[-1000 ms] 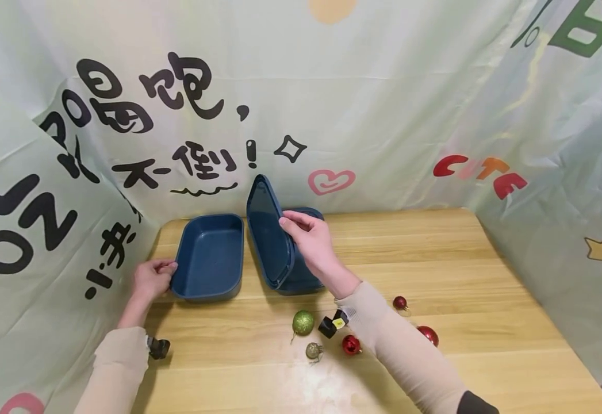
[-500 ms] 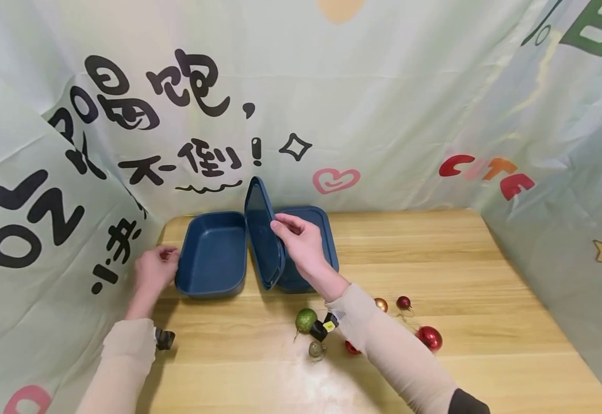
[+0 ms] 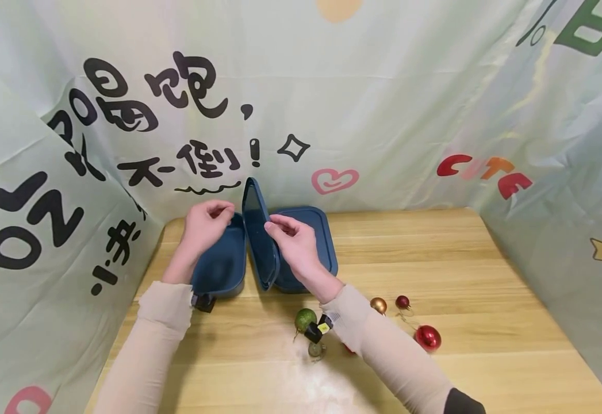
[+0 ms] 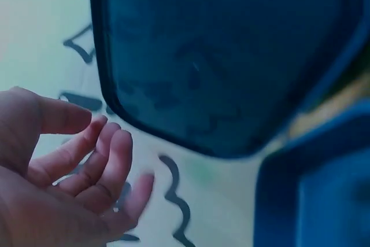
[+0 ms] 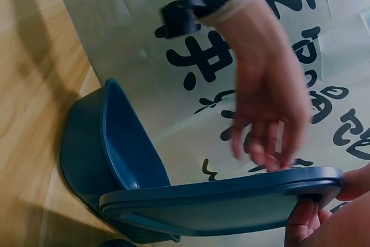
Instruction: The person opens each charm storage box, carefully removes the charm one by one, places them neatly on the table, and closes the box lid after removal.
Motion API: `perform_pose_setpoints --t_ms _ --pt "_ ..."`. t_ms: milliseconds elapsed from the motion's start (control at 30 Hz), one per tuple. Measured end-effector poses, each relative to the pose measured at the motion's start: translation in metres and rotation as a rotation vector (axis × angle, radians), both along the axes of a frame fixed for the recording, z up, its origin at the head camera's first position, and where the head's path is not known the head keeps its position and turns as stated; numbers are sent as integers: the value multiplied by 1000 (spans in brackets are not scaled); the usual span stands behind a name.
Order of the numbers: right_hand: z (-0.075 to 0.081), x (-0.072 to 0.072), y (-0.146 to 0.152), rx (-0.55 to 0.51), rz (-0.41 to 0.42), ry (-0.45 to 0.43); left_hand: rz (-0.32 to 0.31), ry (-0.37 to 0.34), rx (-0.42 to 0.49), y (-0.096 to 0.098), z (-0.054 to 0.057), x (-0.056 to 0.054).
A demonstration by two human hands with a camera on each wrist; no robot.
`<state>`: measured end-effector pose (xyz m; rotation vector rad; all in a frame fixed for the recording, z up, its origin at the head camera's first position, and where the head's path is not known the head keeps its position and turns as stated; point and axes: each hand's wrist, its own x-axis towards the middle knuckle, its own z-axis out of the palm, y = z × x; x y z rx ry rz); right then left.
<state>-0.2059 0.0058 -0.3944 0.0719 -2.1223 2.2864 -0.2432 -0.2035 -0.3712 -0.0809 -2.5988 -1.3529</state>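
Observation:
My right hand (image 3: 298,244) pinches the edge of a dark blue plastic lid (image 3: 259,241) that stands tilted on its side. To its left sits an open blue box (image 3: 218,270), seemingly bare inside where it shows. Over that box my left hand (image 3: 204,227) reaches toward the lid, its fingers loosely bent. In the left wrist view a small gap parts these fingers from the lid (image 4: 214,73). Partly behind the right hand lies a second blue box (image 3: 321,233) that appears covered by a flat lid.
Ball ornaments lie on the wooden table (image 3: 487,276): a glittery green one (image 3: 306,319), a small silvery one (image 3: 315,349), a gold one (image 3: 378,305), a dark red one (image 3: 402,302) and a shiny red one (image 3: 428,338). A printed cloth (image 3: 394,115) walls the back and sides.
My left hand has left the open box's left edge and moved right and up over it toward the lid. The lid has shifted slightly left and stands steeper in my right hand.

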Motion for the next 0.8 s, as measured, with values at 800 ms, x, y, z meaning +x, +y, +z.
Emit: perform_pose_setpoints --t_ms 800 --pt "3 6 -8 30 -18 33 -117 -134 190 37 15 -9"
